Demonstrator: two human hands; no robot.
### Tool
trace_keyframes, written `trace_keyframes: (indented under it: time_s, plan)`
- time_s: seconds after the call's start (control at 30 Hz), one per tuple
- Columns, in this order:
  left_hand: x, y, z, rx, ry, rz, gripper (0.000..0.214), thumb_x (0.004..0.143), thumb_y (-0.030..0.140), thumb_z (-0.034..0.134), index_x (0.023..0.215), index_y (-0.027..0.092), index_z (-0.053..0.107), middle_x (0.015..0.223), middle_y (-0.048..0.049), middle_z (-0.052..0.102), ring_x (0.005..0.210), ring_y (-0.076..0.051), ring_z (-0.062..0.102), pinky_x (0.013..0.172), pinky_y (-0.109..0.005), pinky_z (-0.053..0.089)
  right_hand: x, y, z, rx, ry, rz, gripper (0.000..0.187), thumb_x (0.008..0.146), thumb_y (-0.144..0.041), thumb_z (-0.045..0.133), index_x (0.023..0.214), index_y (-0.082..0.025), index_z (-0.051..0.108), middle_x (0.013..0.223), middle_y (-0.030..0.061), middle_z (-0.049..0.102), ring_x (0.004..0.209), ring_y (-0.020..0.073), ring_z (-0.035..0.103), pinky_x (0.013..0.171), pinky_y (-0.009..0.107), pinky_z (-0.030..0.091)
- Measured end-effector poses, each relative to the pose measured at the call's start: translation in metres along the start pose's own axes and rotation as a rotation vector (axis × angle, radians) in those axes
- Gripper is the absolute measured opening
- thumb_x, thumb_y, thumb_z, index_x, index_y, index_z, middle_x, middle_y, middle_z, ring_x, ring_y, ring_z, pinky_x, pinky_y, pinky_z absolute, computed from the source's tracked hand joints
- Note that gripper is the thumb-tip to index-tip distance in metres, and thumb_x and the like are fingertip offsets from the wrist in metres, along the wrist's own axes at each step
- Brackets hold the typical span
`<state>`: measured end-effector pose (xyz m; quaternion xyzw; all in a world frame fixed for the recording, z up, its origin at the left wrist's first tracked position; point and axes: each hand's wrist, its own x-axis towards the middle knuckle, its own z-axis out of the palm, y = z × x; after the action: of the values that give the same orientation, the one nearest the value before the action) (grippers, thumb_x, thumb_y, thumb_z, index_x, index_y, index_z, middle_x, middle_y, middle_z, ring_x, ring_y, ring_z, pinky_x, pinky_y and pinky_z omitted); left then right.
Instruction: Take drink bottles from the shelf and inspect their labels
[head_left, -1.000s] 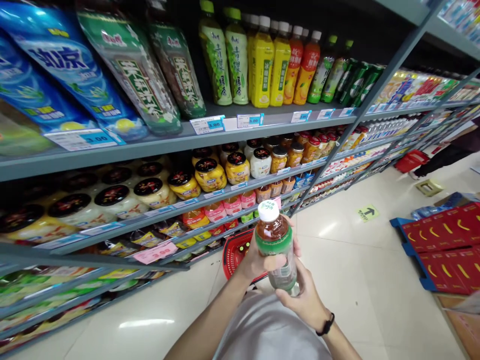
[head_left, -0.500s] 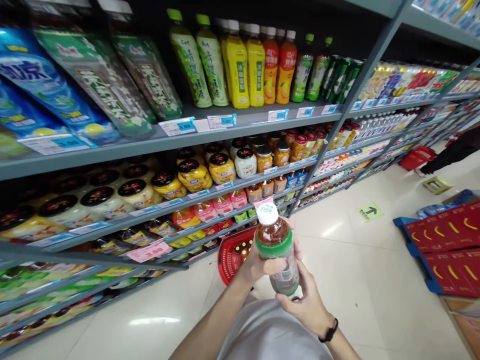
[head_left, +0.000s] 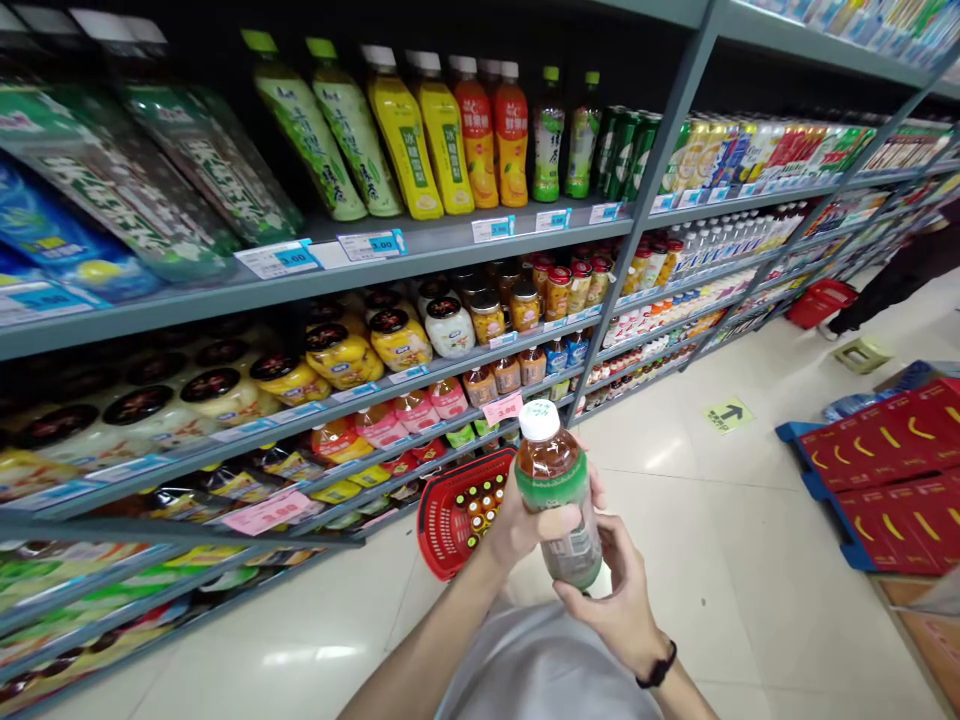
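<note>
I hold a bottle of brown tea (head_left: 559, 485) with a white cap and a green label upright in front of me. My left hand (head_left: 517, 520) wraps round its middle from the left, thumb across the label. My right hand (head_left: 619, 605), with a black band on the wrist, cups the bottle's lower end from below. Just behind the bottle, on the floor, stands a red shopping basket (head_left: 442, 515) with several small bottles in it.
Grey store shelves (head_left: 420, 250) run along the left, stocked with drink bottles, jars and price tags. Red boxes on a blue pallet (head_left: 885, 460) lie at the right. A green floor arrow (head_left: 727, 413), another red basket (head_left: 821, 300) and a person's legs (head_left: 892, 285) are farther down the aisle.
The view has swung to the right, so the shelves slide left. The bottle stays in both hands, held much the same.
</note>
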<state>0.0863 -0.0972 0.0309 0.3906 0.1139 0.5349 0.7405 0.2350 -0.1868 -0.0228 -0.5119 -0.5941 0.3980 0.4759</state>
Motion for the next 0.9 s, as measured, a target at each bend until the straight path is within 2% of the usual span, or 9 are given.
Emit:
trace_keyframes:
  time_s: [0.17, 0.33, 0.47, 0.53, 0.6, 0.7, 0.8, 0.9]
  plan:
    - [0.005, -0.01, 0.014, -0.012, 0.043, -0.009, 0.067, 0.073, 0.039, 0.088, 0.129, 0.018, 0.057, 0.097, -0.0089, 0.071, 0.083, -0.022, 0.07, 0.072, -0.031, 0.056, -0.004, 0.006, -0.014, 0.092, 0.002, 0.017, 0.057, 0.076, -0.026, 0.087, 0.123, -0.024, 0.056, 0.112, 0.0031, 0.072, 0.099, 0.0176, 0.069, 0.089, 0.024, 0.056]
    - [0.008, -0.014, 0.023, 0.0, 0.077, -0.017, 0.059, 0.073, 0.038, 0.088, 0.121, 0.017, 0.061, 0.097, -0.008, 0.07, 0.084, -0.02, 0.068, 0.074, -0.031, 0.056, -0.004, 0.009, -0.022, 0.192, -0.009, 0.043, 0.055, 0.077, -0.03, 0.089, 0.122, -0.024, 0.059, 0.112, 0.0045, 0.073, 0.101, 0.0183, 0.069, 0.091, 0.025, 0.055]
    - [0.012, -0.013, 0.027, -0.027, 0.095, -0.005, 0.062, 0.071, 0.039, 0.088, 0.123, 0.017, 0.061, 0.099, -0.0074, 0.068, 0.081, -0.018, 0.067, 0.074, -0.03, 0.056, -0.002, 0.005, -0.025, 0.366, -0.081, 0.075, 0.053, 0.078, -0.048, 0.089, 0.117, -0.022, 0.066, 0.106, 0.0058, 0.074, 0.096, 0.0195, 0.068, 0.086, 0.026, 0.055]
    - [0.014, -0.012, 0.029, -0.068, 0.106, -0.016, 0.068, 0.072, 0.04, 0.087, 0.13, 0.019, 0.059, 0.101, -0.0072, 0.067, 0.08, -0.018, 0.067, 0.072, -0.03, 0.056, -0.002, 0.003, -0.024, 0.477, -0.117, 0.109, 0.058, 0.075, -0.062, 0.087, 0.112, -0.02, 0.07, 0.099, 0.0067, 0.073, 0.087, 0.0195, 0.066, 0.08, 0.027, 0.056]
    - [0.015, -0.011, 0.03, -0.098, 0.116, -0.023, 0.072, 0.072, 0.041, 0.086, 0.135, 0.02, 0.057, 0.102, -0.0069, 0.067, 0.079, -0.018, 0.067, 0.071, -0.03, 0.056, -0.001, 0.002, -0.022, 0.588, -0.171, 0.171, 0.065, 0.072, -0.07, 0.085, 0.108, -0.018, 0.072, 0.09, 0.0069, 0.073, 0.068, 0.0153, 0.061, 0.063, 0.025, 0.054]
    - [0.017, -0.008, 0.031, -0.134, 0.13, -0.024, 0.074, 0.071, 0.043, 0.087, 0.135, 0.022, 0.057, 0.1, -0.0061, 0.067, 0.078, -0.018, 0.067, 0.069, -0.029, 0.056, -0.001, 0.0, -0.018, 0.761, -0.265, 0.277, 0.067, 0.071, -0.075, 0.083, 0.104, -0.017, 0.073, 0.075, 0.0049, 0.07, 0.046, 0.0083, 0.045, 0.041, 0.02, 0.04]
    - [0.018, -0.003, 0.031, -0.14, 0.16, -0.027, 0.073, 0.07, 0.049, 0.086, 0.131, 0.02, 0.059, 0.099, -0.0072, 0.068, 0.077, -0.02, 0.068, 0.067, -0.029, 0.057, -0.001, -0.003, -0.015, 0.92, -0.327, 0.361, 0.063, 0.077, -0.074, 0.077, 0.097, -0.015, 0.075, 0.07, 0.0053, 0.068, 0.043, 0.0076, 0.045, 0.038, 0.018, 0.035]
    - [0.019, 0.0, 0.03, -0.107, 0.199, -0.019, 0.069, 0.072, 0.052, 0.082, 0.128, 0.017, 0.06, 0.1, -0.0105, 0.071, 0.083, -0.024, 0.072, 0.071, -0.034, 0.06, 0.0, -0.003, -0.013, 1.026, -0.377, 0.417, 0.06, 0.082, -0.072, 0.074, 0.097, -0.013, 0.077, 0.071, 0.0062, 0.069, 0.039, 0.0049, 0.042, 0.037, 0.017, 0.029]
